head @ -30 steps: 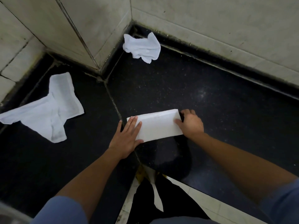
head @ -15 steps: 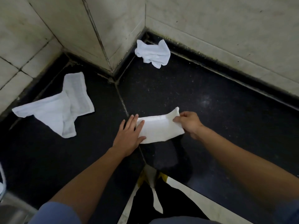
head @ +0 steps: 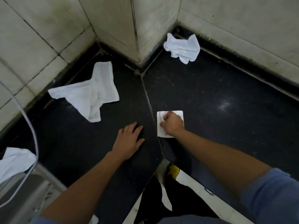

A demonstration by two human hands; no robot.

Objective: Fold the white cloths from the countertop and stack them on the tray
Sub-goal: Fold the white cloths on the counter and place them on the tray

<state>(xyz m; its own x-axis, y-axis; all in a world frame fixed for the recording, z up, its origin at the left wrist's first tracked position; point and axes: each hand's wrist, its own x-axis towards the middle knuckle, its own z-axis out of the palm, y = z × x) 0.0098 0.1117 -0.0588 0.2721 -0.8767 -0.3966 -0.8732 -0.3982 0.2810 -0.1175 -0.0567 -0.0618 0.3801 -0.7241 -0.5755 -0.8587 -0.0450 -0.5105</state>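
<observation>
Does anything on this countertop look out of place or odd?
Nothing spilled or damaged. Three white cloths lie unfolded: a crumpled cloth in the back corner, a sprawled cloth at the left, and a third cloth by the metal sink, a white cable against it. The right hand grips the folded cloth; no tray is in view.

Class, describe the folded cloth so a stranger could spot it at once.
Start at the black countertop below the tiled walls. Right of its seam lies the folded cloth, pinched by the right hand. It alone is a neat square; the corner cloth and the left cloth lie rumpled.
</observation>
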